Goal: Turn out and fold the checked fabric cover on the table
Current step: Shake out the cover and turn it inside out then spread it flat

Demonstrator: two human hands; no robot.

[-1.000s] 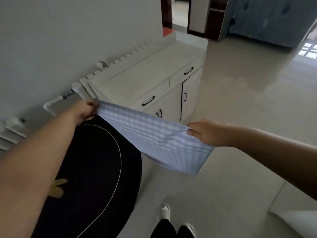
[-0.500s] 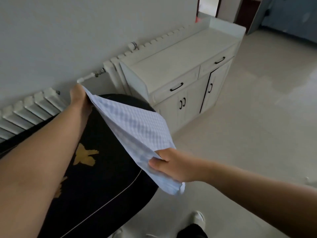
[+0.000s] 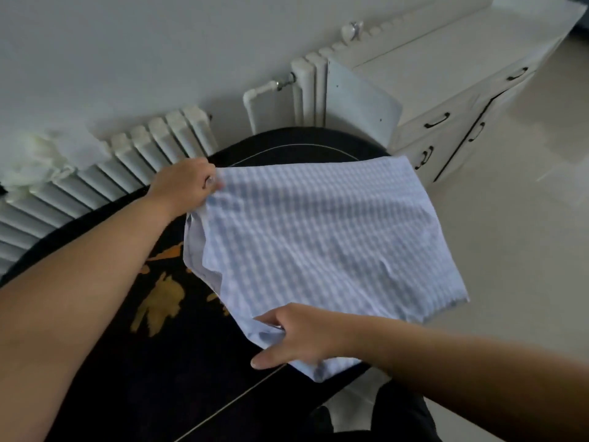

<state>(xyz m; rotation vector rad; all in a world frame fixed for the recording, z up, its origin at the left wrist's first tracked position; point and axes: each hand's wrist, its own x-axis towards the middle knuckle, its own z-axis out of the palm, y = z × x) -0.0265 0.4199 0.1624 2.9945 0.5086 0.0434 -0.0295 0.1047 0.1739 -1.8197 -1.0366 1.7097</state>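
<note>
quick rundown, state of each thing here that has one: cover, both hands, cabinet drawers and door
checked cover: spread out, partly lying on the black table, right side overhanging its edge
left hand: gripping the cover's far corner
right hand: pinching the near edge
cabinet: drawers and door closed

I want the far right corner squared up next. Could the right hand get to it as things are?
Probably yes: nothing lies between the right hand and that corner of the checked cover, but it is pinching the near edge and would have to let go first.
</note>
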